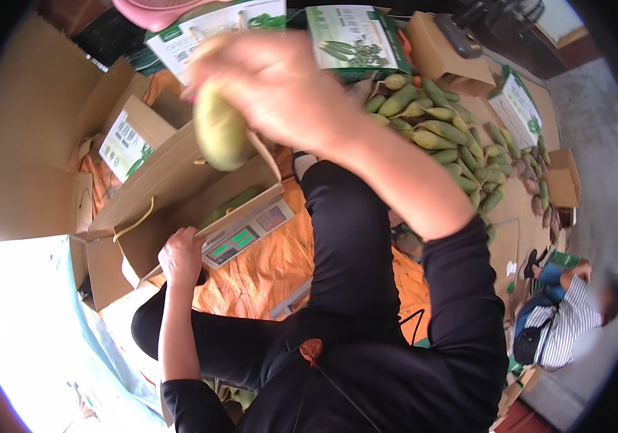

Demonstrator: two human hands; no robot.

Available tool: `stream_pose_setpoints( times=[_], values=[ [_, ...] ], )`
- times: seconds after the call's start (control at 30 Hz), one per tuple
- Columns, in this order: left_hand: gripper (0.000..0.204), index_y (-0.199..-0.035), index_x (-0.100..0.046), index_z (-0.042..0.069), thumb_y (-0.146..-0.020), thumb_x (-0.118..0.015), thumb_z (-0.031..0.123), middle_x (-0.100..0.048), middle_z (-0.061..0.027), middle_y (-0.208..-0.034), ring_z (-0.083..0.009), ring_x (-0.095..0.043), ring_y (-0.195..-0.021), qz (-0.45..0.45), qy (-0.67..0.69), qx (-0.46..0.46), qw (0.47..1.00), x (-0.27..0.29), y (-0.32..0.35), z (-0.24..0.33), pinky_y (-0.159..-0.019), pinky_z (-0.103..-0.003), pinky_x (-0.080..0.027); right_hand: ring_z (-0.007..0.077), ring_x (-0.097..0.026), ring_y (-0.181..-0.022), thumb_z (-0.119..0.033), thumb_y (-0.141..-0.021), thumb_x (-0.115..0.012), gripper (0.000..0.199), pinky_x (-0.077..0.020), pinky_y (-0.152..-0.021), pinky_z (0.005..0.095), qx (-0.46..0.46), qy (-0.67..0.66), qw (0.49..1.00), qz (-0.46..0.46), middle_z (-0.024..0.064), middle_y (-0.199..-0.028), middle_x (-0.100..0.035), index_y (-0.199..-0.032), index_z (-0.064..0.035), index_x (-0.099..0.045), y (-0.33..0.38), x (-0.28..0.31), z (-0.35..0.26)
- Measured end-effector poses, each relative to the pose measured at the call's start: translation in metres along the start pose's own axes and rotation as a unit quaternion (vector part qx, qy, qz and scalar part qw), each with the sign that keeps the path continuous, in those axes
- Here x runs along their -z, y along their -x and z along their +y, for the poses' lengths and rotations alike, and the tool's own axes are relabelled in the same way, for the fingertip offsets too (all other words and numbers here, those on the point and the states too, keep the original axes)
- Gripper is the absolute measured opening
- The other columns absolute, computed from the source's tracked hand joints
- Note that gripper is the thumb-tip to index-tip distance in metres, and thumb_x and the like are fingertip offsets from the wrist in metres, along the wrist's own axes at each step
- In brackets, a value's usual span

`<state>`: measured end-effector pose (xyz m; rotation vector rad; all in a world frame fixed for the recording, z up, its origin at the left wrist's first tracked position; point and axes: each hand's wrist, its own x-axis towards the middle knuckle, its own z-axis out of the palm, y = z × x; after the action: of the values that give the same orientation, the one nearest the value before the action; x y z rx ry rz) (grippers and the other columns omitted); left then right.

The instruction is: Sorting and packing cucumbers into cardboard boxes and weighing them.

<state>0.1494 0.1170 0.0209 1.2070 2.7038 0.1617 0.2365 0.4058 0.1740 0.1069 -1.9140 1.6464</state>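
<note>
My right hand (269,83), slightly blurred, is closed around the end of a green radish (220,130). It holds the radish in the air above an open cardboard box (197,169). Inside that box lies another green radish (231,206), partly hidden by the near wall. My left hand (181,256) is closed on the box's near edge. A digital scale (247,234) with lit green displays shows along the box's near side; most of it is out of sight.
A large heap of green radishes (442,133) covers the floor at the right. Printed cartons (356,43) stand along the far side. An orange sheet (269,263) lies under my legs. Another person (562,321) sits at the far right.
</note>
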Motion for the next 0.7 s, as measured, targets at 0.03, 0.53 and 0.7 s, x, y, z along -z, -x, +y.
stream_pose_setpoints(
  times=[0.03, 0.53, 0.7],
  values=[
    [0.016, -0.085, -0.063, 0.008, -0.074, -0.069, 0.018, -0.062, -0.01, -0.082, -0.0299, -0.062, -0.082, 0.006, -0.007, 0.006, 1.0, 0.002, 0.004, -0.003, -0.068, -0.041, -0.049, 0.014, -0.062, -0.07, -0.022, -0.093, -0.054, 0.02, -0.0476, -0.061, 0.0274, 0.009, 0.047, 0.998, -0.029, 0.0072, -0.087, -0.069, -0.093, -0.0069, -0.067, -0.005, -0.021, 0.012],
    [0.012, -0.082, -0.061, 0.006, -0.073, -0.068, 0.011, -0.061, -0.0122, -0.08, -0.0337, -0.06, -0.075, 0.021, 0.003, 0.001, 1.0, -0.002, 0.003, 0.006, -0.064, -0.043, -0.047, 0.0168, -0.067, -0.088, -0.025, -0.082, -0.063, 0.013, -0.0547, -0.063, 0.0369, -0.075, 0.528, 0.756, -0.379, 0.0038, -0.092, -0.071, -0.088, -0.0204, -0.074, 0.043, -0.179, 0.222],
    [0.011, -0.082, -0.062, 0.007, -0.074, -0.067, 0.011, -0.062, -0.0116, -0.081, -0.0335, -0.06, -0.076, 0.002, 0.037, -0.013, 0.999, 0.0, -0.011, 0.031, -0.065, -0.042, -0.048, 0.0261, -0.066, -0.09, -0.026, -0.072, -0.074, 0.027, -0.0535, -0.075, 0.042, -0.189, 0.389, 0.798, -0.421, 0.0044, -0.1, -0.07, -0.097, -0.0148, -0.073, 0.04, -0.154, 0.238]
  ],
)
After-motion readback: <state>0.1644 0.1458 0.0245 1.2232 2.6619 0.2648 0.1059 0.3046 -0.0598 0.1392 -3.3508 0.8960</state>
